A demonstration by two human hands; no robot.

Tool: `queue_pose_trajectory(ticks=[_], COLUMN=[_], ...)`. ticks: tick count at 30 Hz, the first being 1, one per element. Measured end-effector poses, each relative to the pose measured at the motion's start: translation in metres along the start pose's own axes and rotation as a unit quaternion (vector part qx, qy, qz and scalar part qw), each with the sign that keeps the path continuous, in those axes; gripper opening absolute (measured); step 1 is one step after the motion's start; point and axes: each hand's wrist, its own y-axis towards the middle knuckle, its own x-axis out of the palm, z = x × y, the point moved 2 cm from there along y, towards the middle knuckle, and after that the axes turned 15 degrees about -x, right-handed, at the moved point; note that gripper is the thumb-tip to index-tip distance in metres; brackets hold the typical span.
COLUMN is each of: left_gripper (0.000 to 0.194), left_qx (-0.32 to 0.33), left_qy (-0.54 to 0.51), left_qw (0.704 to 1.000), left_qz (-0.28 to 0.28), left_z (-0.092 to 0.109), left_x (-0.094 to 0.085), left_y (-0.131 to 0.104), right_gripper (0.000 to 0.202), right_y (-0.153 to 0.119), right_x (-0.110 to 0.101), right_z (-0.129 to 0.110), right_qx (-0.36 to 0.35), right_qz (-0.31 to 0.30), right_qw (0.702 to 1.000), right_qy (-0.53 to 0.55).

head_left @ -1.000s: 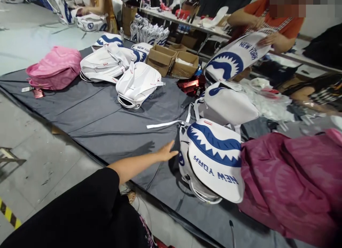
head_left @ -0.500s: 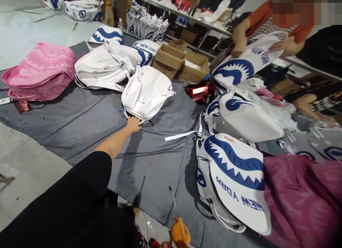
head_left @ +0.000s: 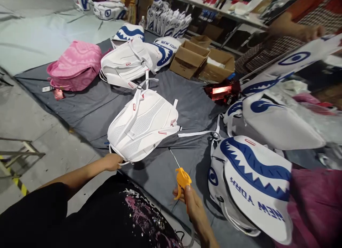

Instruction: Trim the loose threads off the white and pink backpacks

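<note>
A white backpack (head_left: 149, 119) lies straps up on the dark grey cloth (head_left: 88, 116), near the table's front edge. My left hand (head_left: 114, 161) is closed on its lower left end, with the fingertips hidden behind the bag's rim. In my right hand (head_left: 189, 196) is an orange air gun (head_left: 183, 177), its thin metal nozzle pointing up and left at the cloth, just right of the backpack and apart from it. To the right lies a white backpack with a blue toothed pattern (head_left: 253, 176), its loose white strap (head_left: 197, 134) stretching left.
Behind are another white backpack (head_left: 124, 64), a pink backpack (head_left: 80, 62) and open cardboard boxes (head_left: 187, 59). A shiny red packet (head_left: 221, 91) lies right of centre. At the upper right, a person's hands (head_left: 311, 32) hold a white patterned piece. A magenta bag (head_left: 315, 205) is at lower right.
My left hand has pulled the white backpack toward me, away from the other white one. My right hand with the orange air gun has risen further into view. The other person's white piece has moved right.
</note>
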Motion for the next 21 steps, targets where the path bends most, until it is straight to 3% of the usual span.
queue_pose_trajectory(ticks=[2, 3, 5, 7, 8, 9, 11, 14, 16, 19, 21], left_gripper=[0.037, 0.042, 0.045, 0.048, 0.058, 0.073, 0.087, 0.069, 0.058, 0.048, 0.064], left_qx=[-0.031, -0.054, -0.126, -0.206, -0.235, -0.260, -0.285, -0.258, -0.219, -0.162, -0.135], left_qy=[-0.034, -0.063, -0.124, -0.140, -0.130, -0.129, -0.161, -0.231, -0.271, -0.356, -0.430], left_qw=[0.998, 0.996, 0.977, 0.916, 0.889, 0.875, 0.871, 0.873, 0.880, 0.886, 0.874], left_qz=[-0.038, -0.021, 0.121, 0.314, 0.370, 0.388, 0.367, 0.344, 0.323, 0.249, 0.184], left_z=[-0.008, -0.009, -0.008, -0.005, -0.003, -0.003, -0.003, -0.008, -0.015, -0.030, -0.042], left_x=[-0.006, -0.013, -0.034, -0.054, -0.061, -0.065, -0.062, -0.037, -0.012, 0.022, 0.031], left_y=[-0.036, -0.048, -0.057, -0.048, -0.037, -0.022, 0.007, 0.022, 0.006, -0.034, -0.052], right_gripper=[0.068, 0.066, 0.061, 0.056, 0.055, 0.055, 0.055, 0.057, 0.059, 0.065, 0.065], right_y=[0.005, 0.009, 0.019, 0.032, 0.038, 0.044, 0.053, 0.063, 0.071, 0.091, 0.111], right_x=[-0.005, -0.007, -0.007, 0.000, 0.007, 0.015, 0.033, 0.050, 0.050, 0.043, 0.043], right_z=[-0.007, -0.012, -0.025, -0.041, -0.049, -0.058, -0.074, -0.090, -0.095, -0.099, -0.107], right_qx=[-0.041, -0.062, -0.106, -0.154, -0.175, -0.193, -0.219, -0.237, -0.224, -0.165, -0.142], right_qz=[-0.045, -0.069, -0.103, -0.123, -0.134, -0.144, -0.168, -0.187, -0.173, -0.139, -0.123], right_qw=[0.997, 0.993, 0.982, 0.967, 0.958, 0.951, 0.939, 0.929, 0.934, 0.953, 0.959], right_qy=[-0.049, -0.069, -0.114, -0.164, -0.182, -0.194, -0.204, -0.212, -0.217, -0.213, -0.213])
